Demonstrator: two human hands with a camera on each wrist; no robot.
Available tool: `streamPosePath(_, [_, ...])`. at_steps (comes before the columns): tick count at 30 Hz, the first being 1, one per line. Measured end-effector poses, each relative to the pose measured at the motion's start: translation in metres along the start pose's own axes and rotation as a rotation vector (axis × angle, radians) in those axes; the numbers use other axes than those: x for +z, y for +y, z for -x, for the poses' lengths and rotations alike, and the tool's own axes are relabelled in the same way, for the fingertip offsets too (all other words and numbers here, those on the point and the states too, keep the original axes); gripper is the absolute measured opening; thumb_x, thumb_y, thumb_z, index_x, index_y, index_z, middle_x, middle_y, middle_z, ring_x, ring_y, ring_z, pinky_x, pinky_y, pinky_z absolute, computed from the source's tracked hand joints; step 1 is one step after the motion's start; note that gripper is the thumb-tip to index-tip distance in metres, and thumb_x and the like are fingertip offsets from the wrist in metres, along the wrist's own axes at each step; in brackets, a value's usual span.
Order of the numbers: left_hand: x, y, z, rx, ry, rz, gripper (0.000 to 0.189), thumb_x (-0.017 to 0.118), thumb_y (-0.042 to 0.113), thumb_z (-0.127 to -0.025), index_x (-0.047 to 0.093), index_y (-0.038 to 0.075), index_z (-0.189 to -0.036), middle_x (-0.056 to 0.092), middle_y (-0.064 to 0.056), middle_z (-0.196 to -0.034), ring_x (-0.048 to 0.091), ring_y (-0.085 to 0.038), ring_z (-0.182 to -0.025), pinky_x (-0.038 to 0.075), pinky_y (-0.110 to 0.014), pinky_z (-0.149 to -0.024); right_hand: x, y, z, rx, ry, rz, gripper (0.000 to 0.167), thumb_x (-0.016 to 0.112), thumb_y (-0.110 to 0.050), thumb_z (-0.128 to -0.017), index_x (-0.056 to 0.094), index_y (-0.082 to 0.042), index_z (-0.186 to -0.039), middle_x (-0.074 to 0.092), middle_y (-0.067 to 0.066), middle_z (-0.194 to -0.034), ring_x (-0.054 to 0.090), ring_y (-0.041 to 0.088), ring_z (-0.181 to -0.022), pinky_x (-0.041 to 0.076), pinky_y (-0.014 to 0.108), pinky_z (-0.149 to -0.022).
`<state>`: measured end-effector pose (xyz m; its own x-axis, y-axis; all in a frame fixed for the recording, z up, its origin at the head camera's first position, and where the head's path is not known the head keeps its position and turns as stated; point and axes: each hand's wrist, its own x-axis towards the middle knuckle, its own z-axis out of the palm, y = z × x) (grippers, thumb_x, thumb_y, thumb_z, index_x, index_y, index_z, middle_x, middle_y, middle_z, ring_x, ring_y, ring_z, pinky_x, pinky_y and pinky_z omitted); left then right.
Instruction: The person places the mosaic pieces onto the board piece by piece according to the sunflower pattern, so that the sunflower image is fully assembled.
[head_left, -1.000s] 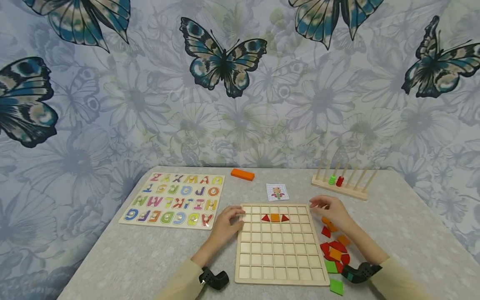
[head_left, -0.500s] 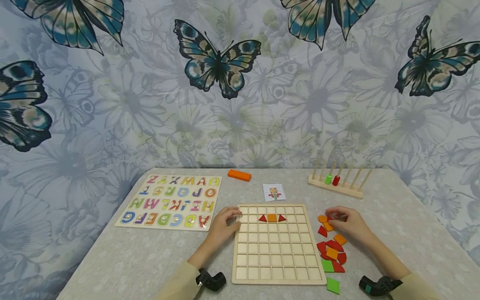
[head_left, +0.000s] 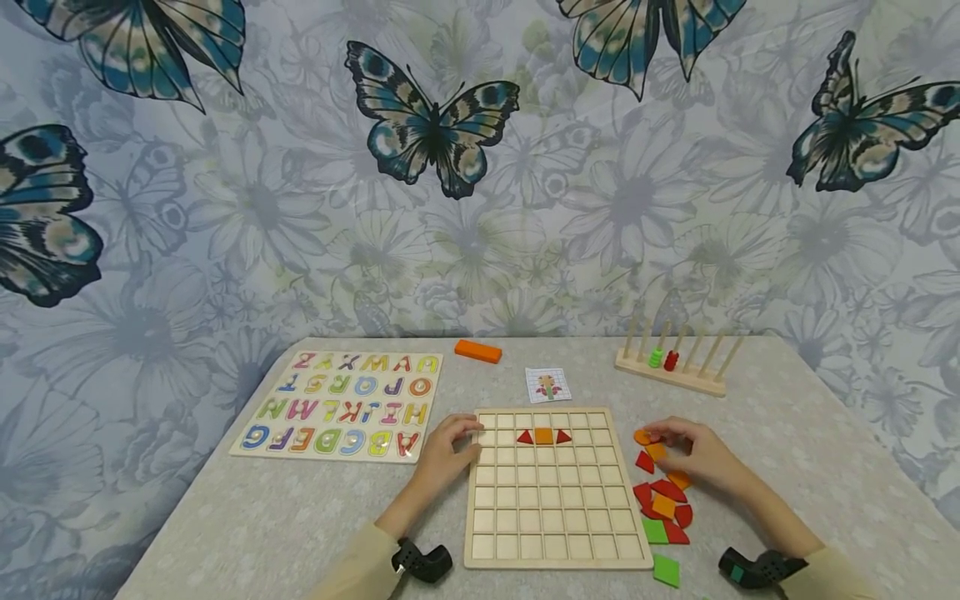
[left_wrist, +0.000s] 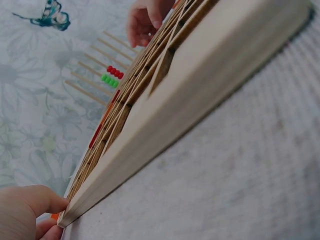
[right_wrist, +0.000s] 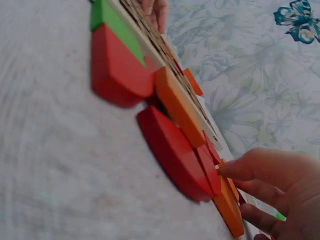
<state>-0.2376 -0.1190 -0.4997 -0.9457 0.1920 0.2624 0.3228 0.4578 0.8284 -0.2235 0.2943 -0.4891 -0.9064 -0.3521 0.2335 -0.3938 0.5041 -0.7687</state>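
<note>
A wooden grid board (head_left: pixel 557 500) lies on the table, with an orange square (head_left: pixel 543 436) flanked by two red triangles (head_left: pixel 525 437) near its far side. My left hand (head_left: pixel 444 454) touches the board's left edge near the far corner, fingers relaxed. Over the far end of a pile of coloured pieces beside the board, my right hand (head_left: pixel 697 454) reaches with bent fingers. Close to its fingertips are an orange round piece (head_left: pixel 641 437) and an orange square piece (head_left: pixel 656 452). In the right wrist view, its fingers (right_wrist: pixel 237 169) meet an orange piece (right_wrist: pixel 230 212); I cannot tell whether they pinch anything.
Nearer me lie red pieces (head_left: pixel 670 490), another orange square (head_left: pixel 663 506) and green squares (head_left: pixel 666 571). A pattern card (head_left: pixel 548 385) sits behind the board. Around stand an alphabet board (head_left: pixel 341 404), an orange block (head_left: pixel 477 351) and a peg rack (head_left: pixel 670 375) with green and red beads.
My right hand has left the board's far right corner and moved right and nearer me, onto the loose pieces, hiding a red one. The left hand stays at the board's edge.
</note>
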Motion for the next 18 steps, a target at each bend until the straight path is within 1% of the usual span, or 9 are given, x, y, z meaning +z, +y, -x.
streamPosePath(2, [0.0, 0.0, 0.001, 0.0, -0.001, 0.006, 0.024, 0.067, 0.005, -0.084, 0.069, 0.008, -0.108, 0.06, -0.01, -0.125, 0.058, -0.028, -0.114, 0.049, -0.047, -0.097, -0.001, 0.002, 0.0, -0.017, -0.029, -0.017, 0.038, 0.073, -0.008, -0.08, 0.064, -0.002, -0.116, 0.067, 0.01, -0.099, 0.055, 0.006, -0.086, 0.045, 0.017, -0.075])
streamPosePath(5, [0.0, 0.0, 0.0, 0.004, 0.002, 0.0, 0.024, 0.067, 0.006, -0.084, 0.069, 0.008, -0.107, 0.06, -0.01, -0.125, 0.057, -0.028, -0.116, 0.049, -0.046, -0.098, -0.002, 0.006, 0.0, -0.045, -0.055, -0.038, 0.038, 0.073, -0.006, -0.08, 0.064, 0.0, -0.116, 0.067, 0.011, -0.099, 0.057, 0.006, -0.088, 0.046, 0.015, -0.078])
streamPosePath(10, [0.0, -0.002, 0.0, 0.004, 0.002, -0.009, 0.024, 0.067, 0.006, -0.084, 0.069, 0.008, -0.107, 0.06, -0.01, -0.125, 0.057, -0.027, -0.116, 0.049, -0.046, -0.097, -0.002, 0.011, -0.001, -0.07, -0.061, -0.026, 0.037, 0.073, -0.007, -0.08, 0.064, 0.001, -0.115, 0.069, 0.01, -0.099, 0.057, 0.004, -0.09, 0.046, 0.013, -0.08])
streamPosePath(14, [0.0, -0.002, 0.001, 0.006, -0.003, -0.003, 0.024, 0.067, 0.005, -0.084, 0.069, 0.008, -0.108, 0.06, -0.01, -0.125, 0.057, -0.028, -0.115, 0.049, -0.047, -0.097, -0.002, 0.011, -0.001, -0.022, -0.052, -0.028, 0.038, 0.074, -0.008, -0.079, 0.064, 0.001, -0.115, 0.071, 0.007, -0.096, 0.056, 0.005, -0.084, 0.047, 0.015, -0.073])
streamPosePath(17, [0.0, -0.001, 0.001, 0.01, -0.003, -0.003, 0.024, 0.067, 0.005, -0.084, 0.069, 0.008, -0.108, 0.059, -0.01, -0.125, 0.058, -0.028, -0.115, 0.049, -0.046, -0.097, -0.001, 0.007, -0.002, 0.03, -0.027, -0.037, 0.039, 0.075, -0.009, -0.078, 0.065, 0.0, -0.115, 0.071, 0.005, -0.095, 0.054, 0.007, -0.079, 0.044, 0.017, -0.067])
streamPosePath(18, [0.001, 0.0, 0.001, 0.009, -0.002, -0.002, 0.024, 0.067, 0.005, -0.084, 0.069, 0.008, -0.108, 0.059, -0.01, -0.125, 0.058, -0.028, -0.115, 0.049, -0.046, -0.097, -0.001, 0.005, -0.002, 0.035, -0.016, -0.032, 0.039, 0.075, -0.009, -0.078, 0.065, 0.0, -0.115, 0.071, 0.005, -0.094, 0.052, 0.008, -0.078, 0.043, 0.018, -0.065])
